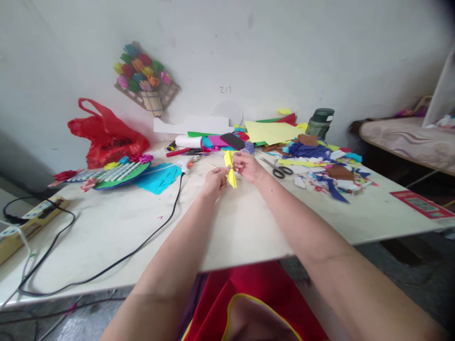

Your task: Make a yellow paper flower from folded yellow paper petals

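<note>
Above the middle of the white table, my left hand (217, 181) pinches a folded strip of yellow paper (232, 177) near its lower half. The strip stands roughly upright and looks gathered at its middle, where a thin dark line crosses it. My right hand (246, 166) is closed at the strip's upper right side, thumb and fingertips together; a fine thread may be between them, too small to make out. Black-handled scissors (277, 169) lie open just right of my right hand. A glue gun (185, 165) with a black cord rests left of my hands.
Paper scraps (337, 177) are heaped on the right, near a dark green bottle (320, 122). A phone (232, 140) lies on coloured paper at the back. Left are a green craft board (122, 175), blue paper (159, 177), a red bag (110, 137) and a power strip (33, 218).
</note>
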{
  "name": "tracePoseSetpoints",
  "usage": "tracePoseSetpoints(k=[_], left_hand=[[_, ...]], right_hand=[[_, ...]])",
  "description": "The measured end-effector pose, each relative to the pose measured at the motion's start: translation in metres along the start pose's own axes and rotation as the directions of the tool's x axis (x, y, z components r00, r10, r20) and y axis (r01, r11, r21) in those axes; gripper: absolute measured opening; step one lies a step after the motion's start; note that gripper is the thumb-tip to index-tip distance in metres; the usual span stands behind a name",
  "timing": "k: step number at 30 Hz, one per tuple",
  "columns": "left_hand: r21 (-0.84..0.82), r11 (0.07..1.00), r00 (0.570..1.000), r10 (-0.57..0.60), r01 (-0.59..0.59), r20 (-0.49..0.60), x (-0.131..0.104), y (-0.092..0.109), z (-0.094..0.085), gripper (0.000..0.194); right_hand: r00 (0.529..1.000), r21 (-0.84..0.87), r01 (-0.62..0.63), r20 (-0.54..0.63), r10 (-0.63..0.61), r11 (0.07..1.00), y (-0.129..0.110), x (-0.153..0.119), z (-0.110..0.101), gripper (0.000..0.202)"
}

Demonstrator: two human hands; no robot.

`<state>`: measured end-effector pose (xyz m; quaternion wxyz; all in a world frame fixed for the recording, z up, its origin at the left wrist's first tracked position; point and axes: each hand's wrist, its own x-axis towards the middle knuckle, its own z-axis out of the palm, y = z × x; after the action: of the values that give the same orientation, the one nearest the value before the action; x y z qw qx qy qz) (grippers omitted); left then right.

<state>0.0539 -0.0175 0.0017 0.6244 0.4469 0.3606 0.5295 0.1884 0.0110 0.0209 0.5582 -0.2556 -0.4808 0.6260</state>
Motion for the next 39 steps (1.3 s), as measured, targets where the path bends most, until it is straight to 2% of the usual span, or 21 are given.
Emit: tracePoseSetpoints(k=[5, 9, 14, 16, 17, 19, 20, 21, 22, 23, 24, 25, 26, 27, 29, 30, 31, 33, 35, 37, 39], left_hand=[[-0.079, 0.996, 1.0, 0.029, -0.029, -0.005, 0.004, -0.001, -0.003, 0.033], [-0.125, 0.992, 1.0, 0.026, -0.025, 0.006, 0.006, -0.002, -0.006, 0.031], [-0.174, 0.985, 0.999, -0.001, 0.009, 0.044, 0.01, 0.001, -0.017, 0.03], [-0.192, 0.981, 0.998, -0.016, 0.028, 0.063, 0.01, 0.004, -0.021, 0.029], [-0.197, 0.98, 0.997, -0.026, 0.04, 0.071, 0.011, 0.005, -0.024, 0.029], [-0.196, 0.979, 0.996, -0.045, 0.061, 0.081, 0.011, 0.007, -0.028, 0.031], [-0.193, 0.979, 0.995, -0.053, 0.068, 0.083, 0.011, 0.007, -0.03, 0.032], [-0.188, 0.979, 0.995, -0.059, 0.074, 0.081, 0.012, 0.008, -0.031, 0.033], [-0.182, 0.98, 0.995, -0.066, 0.08, 0.081, 0.012, 0.008, -0.032, 0.034], [-0.176, 0.981, 0.994, -0.072, 0.084, 0.077, 0.011, 0.008, -0.033, 0.033], [-0.17, 0.981, 0.994, -0.077, 0.089, 0.073, 0.011, 0.008, -0.033, 0.032], [-0.161, 0.982, 0.994, -0.086, 0.096, 0.073, 0.01, 0.008, -0.033, 0.032], [-0.151, 0.983, 0.992, -0.096, 0.107, 0.08, 0.01, 0.008, -0.033, 0.031], [-0.141, 0.983, 0.99, -0.106, 0.118, 0.09, 0.009, 0.008, -0.032, 0.031], [-0.124, 0.983, 0.988, -0.121, 0.133, 0.098, 0.008, 0.009, -0.031, 0.031], [-0.116, 0.984, 0.987, -0.126, 0.137, 0.098, 0.008, 0.009, -0.03, 0.031], [-0.108, 0.984, 0.987, -0.129, 0.139, 0.094, 0.008, 0.009, -0.03, 0.031], [-0.091, 0.985, 0.986, -0.138, 0.146, 0.09, 0.008, 0.009, -0.03, 0.031], [-0.081, 0.985, 0.984, -0.147, 0.155, 0.102, 0.007, 0.01, -0.03, 0.032], [-0.084, 0.984, 0.983, -0.145, 0.155, 0.112, 0.007, 0.011, -0.03, 0.032], [-0.088, 0.986, 0.984, -0.134, 0.145, 0.113, 0.006, 0.012, -0.03, 0.032]], right_hand=[[0.997, 0.066, -0.081, -0.005, 0.081, 0.995, 0.001, 0.002, 0.003, 0.025], [0.996, 0.041, -0.092, -0.015, 0.093, 0.995, 0.003, 0.003, 0.002, 0.028], [0.997, -0.152, -0.072, 0.008, 0.074, 0.986, 0.007, 0.001, 0.003, 0.019], [0.998, -0.262, -0.045, -0.043, 0.034, 0.964, 0.007, 0.001, 0.0, 0.017], [0.995, -0.337, -0.045, -0.103, 0.011, 0.941, 0.006, 0.001, -0.003, 0.023], [0.959, -0.53, -0.099, -0.276, -0.061, 0.842, 0.002, 0.001, -0.012, 0.033], [0.925, -0.641, -0.186, -0.37, -0.088, 0.744, -0.001, 0.001, -0.016, 0.031], [0.905, -0.754, -0.246, -0.403, -0.134, 0.609, -0.004, 0.001, -0.021, 0.025], [0.887, -0.847, -0.255, -0.397, -0.237, 0.467, -0.007, 0.002, -0.025, 0.018], [0.867, -0.914, -0.212, -0.338, -0.365, 0.345, -0.01, 0.002, -0.026, 0.01], [0.86, -0.95, -0.155, -0.264, -0.436, 0.27, -0.012, 0.002, -0.027, 0.01], [0.863, -0.964, -0.104, -0.21, -0.459, 0.246, -0.013, 0.002, -0.025, 0.019], [0.882, -0.958, -0.057, -0.18, -0.436, 0.281, -0.013, 0.002, -0.021, 0.026], [0.918, -0.925, -0.04, -0.183, -0.352, 0.378, -0.011, 0.002, -0.015, 0.027], [0.986, -0.751, -0.048, -0.143, -0.092, 0.658, -0.007, 0.001, -0.003, 0.022], [0.998, -0.641, -0.067, -0.059, 0.037, 0.764, -0.004, 0.001, 0.003, 0.019], [0.991, -0.557, -0.096, 0.021, 0.129, 0.825, -0.001, 0.0, 0.008, 0.016], [0.974, -0.518, -0.163, 0.051, 0.221, 0.84, 0.002, -0.003, 0.014, 0.01], [0.971, -0.565, -0.191, 0.009, 0.238, 0.803, 0.004, -0.004, 0.014, 0.011], [0.98, -0.602, -0.163, -0.006, 0.2, 0.781, 0.004, -0.005, 0.01, 0.018], [0.992, -0.618, -0.083, 0.025, 0.125, 0.782, 0.002, -0.006, 0.006, 0.024]])
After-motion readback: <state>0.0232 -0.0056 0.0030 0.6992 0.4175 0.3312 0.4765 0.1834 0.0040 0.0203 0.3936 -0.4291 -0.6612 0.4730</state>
